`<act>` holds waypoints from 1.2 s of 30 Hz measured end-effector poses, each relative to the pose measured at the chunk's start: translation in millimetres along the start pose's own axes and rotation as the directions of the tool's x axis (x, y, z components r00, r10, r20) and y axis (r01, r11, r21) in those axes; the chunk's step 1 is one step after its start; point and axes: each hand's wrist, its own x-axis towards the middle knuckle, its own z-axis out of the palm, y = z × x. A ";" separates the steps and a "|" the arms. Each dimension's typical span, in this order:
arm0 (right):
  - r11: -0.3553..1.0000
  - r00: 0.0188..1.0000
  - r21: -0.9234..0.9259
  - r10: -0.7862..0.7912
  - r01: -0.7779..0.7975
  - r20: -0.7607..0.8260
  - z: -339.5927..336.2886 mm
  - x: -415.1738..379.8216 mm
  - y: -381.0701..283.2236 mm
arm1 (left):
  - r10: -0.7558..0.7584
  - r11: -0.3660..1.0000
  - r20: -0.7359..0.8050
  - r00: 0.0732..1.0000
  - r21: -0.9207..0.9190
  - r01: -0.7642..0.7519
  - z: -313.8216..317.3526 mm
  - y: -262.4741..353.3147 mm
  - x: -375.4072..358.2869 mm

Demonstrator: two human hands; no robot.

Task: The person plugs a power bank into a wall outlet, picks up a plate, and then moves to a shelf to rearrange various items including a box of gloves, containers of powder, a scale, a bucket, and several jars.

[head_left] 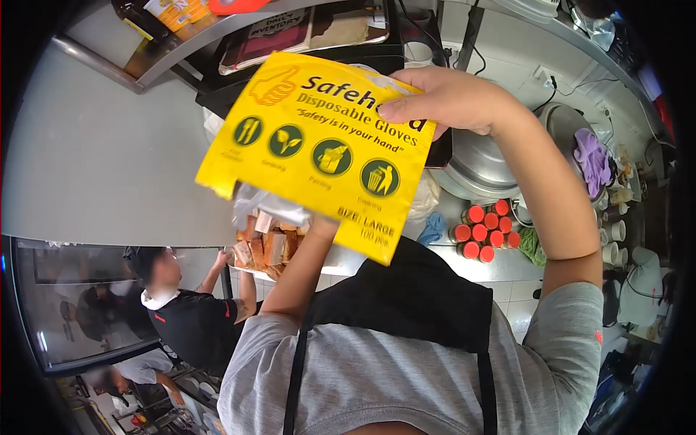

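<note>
- We see the right hand (449,98) clamped on the yellow glove pack (312,156) at its upper right corner, the thumb (406,109) pressed on the printed front and the other fingers mostly out of sight behind it.
- The left forearm (293,272) runs up behind the pack's lower edge; the left hand is hidden there, so we cannot tell whether its fingers are apart or together.
- The pack is held up in front of the body, its front turned to us and its lettering upright but slanting down to the right.
- Its long axis runs along the print, from upper left to lower right; its top edge points away from the apron and slightly to the right.
- At its ragged lower left edge we see whitish translucent plastic (268,206), with browned chunks of food (268,243) just below.
- To the right of the pack, on the metal counter (457,270), we find a blue cloth (433,228), a cluster of red-lidded jars (482,232) and a green cloth (533,248).
- Beyond the pack lies an inventory book (272,32); a large metal lid (475,167) sits beneath the right forearm.
- At lower left we see a co-worker (192,319) in a black top.
</note>
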 end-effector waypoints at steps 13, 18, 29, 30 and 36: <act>0.907 0.799 -0.407 -0.166 -0.106 -0.578 -63.5 26.3 104.5 | -0.346 0.812 -0.166 0.923 -0.547 0.206 173.7 17.2 43.9; 0.895 0.797 -0.383 -0.053 -0.230 -0.602 -60.6 38.9 104.4 | -0.368 0.839 -0.155 0.917 -0.480 0.256 207.0 8.3 50.2; 0.984 0.428 -0.098 -0.154 0.150 -0.891 -115.5 46.3 131.7 | -0.289 0.905 -0.201 0.936 -0.377 0.198 160.4 29.6 46.4; 0.975 0.455 -0.088 -0.175 0.206 -0.873 -119.5 54.2 135.6 | -0.301 0.911 -0.222 0.927 -0.355 0.211 158.2 31.4 42.6; 0.896 0.718 0.185 -0.186 0.404 -0.671 -133.7 73.4 131.2 | -0.676 0.732 -0.455 0.580 -0.504 0.458 151.3 -31.1 28.2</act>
